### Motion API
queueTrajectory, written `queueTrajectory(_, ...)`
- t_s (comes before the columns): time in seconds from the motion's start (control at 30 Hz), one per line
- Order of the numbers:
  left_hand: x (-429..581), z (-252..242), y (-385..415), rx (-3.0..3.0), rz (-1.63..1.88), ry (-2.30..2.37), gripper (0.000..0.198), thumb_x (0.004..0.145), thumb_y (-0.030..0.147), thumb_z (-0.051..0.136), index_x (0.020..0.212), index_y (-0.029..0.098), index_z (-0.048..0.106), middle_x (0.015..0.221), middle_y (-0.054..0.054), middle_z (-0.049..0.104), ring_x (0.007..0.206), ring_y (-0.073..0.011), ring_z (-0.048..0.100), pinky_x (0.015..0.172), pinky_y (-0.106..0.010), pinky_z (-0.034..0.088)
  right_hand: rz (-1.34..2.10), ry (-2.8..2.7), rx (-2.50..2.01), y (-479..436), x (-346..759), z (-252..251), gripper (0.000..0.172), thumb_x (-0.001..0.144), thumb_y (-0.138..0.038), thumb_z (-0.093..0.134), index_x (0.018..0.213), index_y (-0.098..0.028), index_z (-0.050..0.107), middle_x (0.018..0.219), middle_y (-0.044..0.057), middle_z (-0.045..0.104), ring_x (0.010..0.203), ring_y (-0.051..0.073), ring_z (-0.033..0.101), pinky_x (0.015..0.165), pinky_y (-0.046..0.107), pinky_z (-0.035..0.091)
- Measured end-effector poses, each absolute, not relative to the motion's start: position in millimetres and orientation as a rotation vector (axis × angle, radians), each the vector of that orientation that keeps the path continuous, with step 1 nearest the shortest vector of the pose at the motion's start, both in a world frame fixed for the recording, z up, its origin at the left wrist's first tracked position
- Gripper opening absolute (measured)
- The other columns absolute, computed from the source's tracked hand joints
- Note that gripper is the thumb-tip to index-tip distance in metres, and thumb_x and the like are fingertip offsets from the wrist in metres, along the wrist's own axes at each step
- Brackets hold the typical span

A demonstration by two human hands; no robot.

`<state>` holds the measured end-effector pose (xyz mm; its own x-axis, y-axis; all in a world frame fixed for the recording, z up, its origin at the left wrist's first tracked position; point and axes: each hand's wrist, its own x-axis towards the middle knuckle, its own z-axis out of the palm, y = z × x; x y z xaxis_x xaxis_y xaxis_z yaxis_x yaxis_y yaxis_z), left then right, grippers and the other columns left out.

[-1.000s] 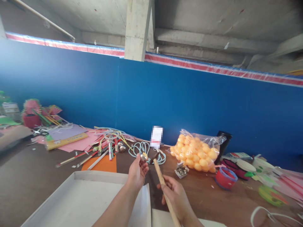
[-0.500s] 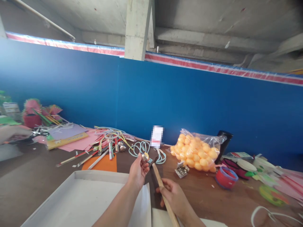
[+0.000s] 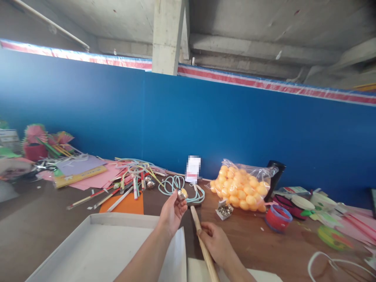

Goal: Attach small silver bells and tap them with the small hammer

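Observation:
My left hand (image 3: pixel 171 213) is raised over the table and pinches a small silver bell with a yellow bead (image 3: pixel 181 193) between thumb and fingertips. My right hand (image 3: pixel 216 243) is wrapped round a thin wooden stick (image 3: pixel 199 235) that slants up and left, its tip just right of the bell. Both hands hover above a brown table (image 3: pixel 35 223), in front of a coil of pale green cord (image 3: pixel 176 185). A white shallow box (image 3: pixel 96 250) lies below my left forearm.
A bag of orange balls (image 3: pixel 242 188) sits right of centre, with a small tray of metal bits (image 3: pixel 225 211) and a red tape roll (image 3: pixel 277 218) near it. Coloured paper, straws and sticks (image 3: pixel 117 180) litter the left. A blue wall (image 3: pixel 205 125) backs the table.
My right hand has drawn the stick down and back, so the dark piece at its tip is gone from view. The left hand still holds the bell, shifted slightly right.

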<state>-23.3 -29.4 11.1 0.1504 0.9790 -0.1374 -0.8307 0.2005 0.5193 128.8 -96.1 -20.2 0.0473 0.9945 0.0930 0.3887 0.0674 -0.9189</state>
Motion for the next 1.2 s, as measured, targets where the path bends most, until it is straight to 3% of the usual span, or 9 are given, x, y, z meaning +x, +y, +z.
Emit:
queueTrajectory(0.37,-21.4,14.6,-39.2,0.641,1.303,0.338,0.042,0.076,0.027,0.06,0.116,0.02,0.053,0.089,-0.006,0.061,0.079,-0.0143,0.061,0.071,-0.026,0.05,0.879,-1.543,-1.51,-94.5,127.9,-23.3,0.029,0.074,-0.026,0.053,0.096,-0.012,0.065,0.085,0.009,0.071,0.078,0.022,0.065,0.071,0.028,0.047)
queueTrajectory(0.57,-14.0,11.3,-41.0,1.063,1.432,0.645,0.052,0.069,0.031,0.066,0.119,0.023,0.052,0.096,-0.005,0.06,0.08,-0.0142,0.058,0.075,-0.029,0.047,0.854,-1.555,-1.59,-99.1,125.8,-15.4,0.033,0.073,-0.028,0.052,0.099,-0.01,0.062,0.086,0.01,0.07,0.08,0.021,0.064,0.072,0.026,0.046)
queueTrajectory(0.7,-11.9,7.0,-40.9,1.38,1.542,0.866,0.046,0.07,0.031,0.062,0.115,0.024,0.054,0.104,-0.006,0.057,0.081,-0.0143,0.057,0.077,-0.029,0.046,0.839,-1.581,-1.56,-100.7,125.4,-15.2,0.029,0.074,-0.027,0.05,0.095,-0.012,0.063,0.085,0.009,0.07,0.079,0.021,0.064,0.071,0.026,0.046)
queueTrajectory(1.0,-14.9,12.6,-44.3,1.565,1.586,1.097,0.038,0.071,0.033,0.06,0.108,0.025,0.058,0.09,-0.002,0.05,0.069,-0.0106,0.052,0.071,-0.028,0.047,0.819,-1.582,-1.558,-99.9,124.3,-15.9,0.026,0.074,-0.027,0.051,0.093,-0.013,0.063,0.084,0.008,0.07,0.078,0.021,0.064,0.071,0.026,0.045)
queueTrajectory(1.2,-15.1,14.2,-47.4,1.563,1.584,1.097,0.036,0.074,0.035,0.056,0.109,0.026,0.058,0.088,-0.002,0.049,0.071,-0.0113,0.052,0.074,-0.028,0.046,0.822,-1.596,-1.535,-100.8,124.4,-15.9,0.028,0.075,-0.027,0.05,0.094,-0.013,0.064,0.086,0.008,0.07,0.078,0.02,0.064,0.069,0.025,0.045)
